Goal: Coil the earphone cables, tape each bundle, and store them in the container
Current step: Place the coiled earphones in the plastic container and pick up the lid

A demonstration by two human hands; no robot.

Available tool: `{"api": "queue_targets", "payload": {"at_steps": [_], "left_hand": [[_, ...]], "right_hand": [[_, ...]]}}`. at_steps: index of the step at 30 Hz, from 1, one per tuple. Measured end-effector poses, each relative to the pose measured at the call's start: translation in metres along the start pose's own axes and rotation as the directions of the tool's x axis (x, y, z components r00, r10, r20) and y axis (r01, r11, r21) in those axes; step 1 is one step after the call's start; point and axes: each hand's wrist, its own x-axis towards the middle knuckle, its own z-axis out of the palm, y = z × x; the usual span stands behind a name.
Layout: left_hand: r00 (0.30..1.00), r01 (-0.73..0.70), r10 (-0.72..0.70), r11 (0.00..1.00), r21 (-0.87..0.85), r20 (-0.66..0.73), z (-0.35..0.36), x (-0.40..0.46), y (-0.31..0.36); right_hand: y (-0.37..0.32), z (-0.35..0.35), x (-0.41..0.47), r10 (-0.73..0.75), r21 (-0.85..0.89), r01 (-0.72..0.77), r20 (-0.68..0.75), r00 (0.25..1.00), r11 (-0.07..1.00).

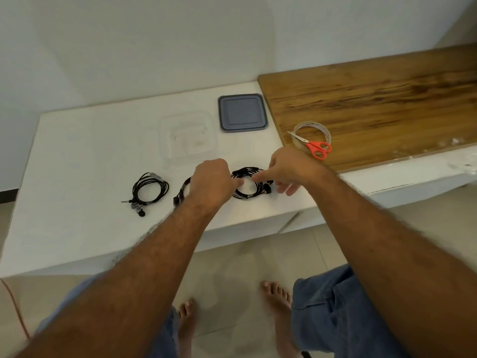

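Between both hands (213,183) (fingertips touching) lies the earphone coil (249,184).

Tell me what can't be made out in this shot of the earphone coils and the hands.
All head view:
- Middle coil: mostly hidden under the left hand.
- Right coil: whether tape holds it is too small to tell; both hands cover parts.
- Right hand: fingertips' contact with the cable unclear.
- Clear container: its contents wash out against the white table.
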Motion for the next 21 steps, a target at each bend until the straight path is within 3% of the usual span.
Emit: {"api": "queue_targets", "payload": {"at_steps": [7,17,21], "left_hand": [[1.000,-0.022,0.022,1.000,-0.011,0.002,0.009,0.008,0.006],[0.997,-0.036,0.034,0.999,-0.032,-0.075,0.008,0.006,0.005],[0.994,-0.039,0.035,0.999,-0.036,-0.102,0.005,0.004,0.003]], "right_hand": [[-0.012,0.014,0.008,-0.039,-0.152,0.023,-0.101,0.994,0.988],[-0.014,0.016,0.014,-0.043,-0.125,0.029,-0.114,0.993,0.992],[-0.015,0.019,0.014,-0.082,-0.203,0.056,-0.123,0.989,0.978]]}}
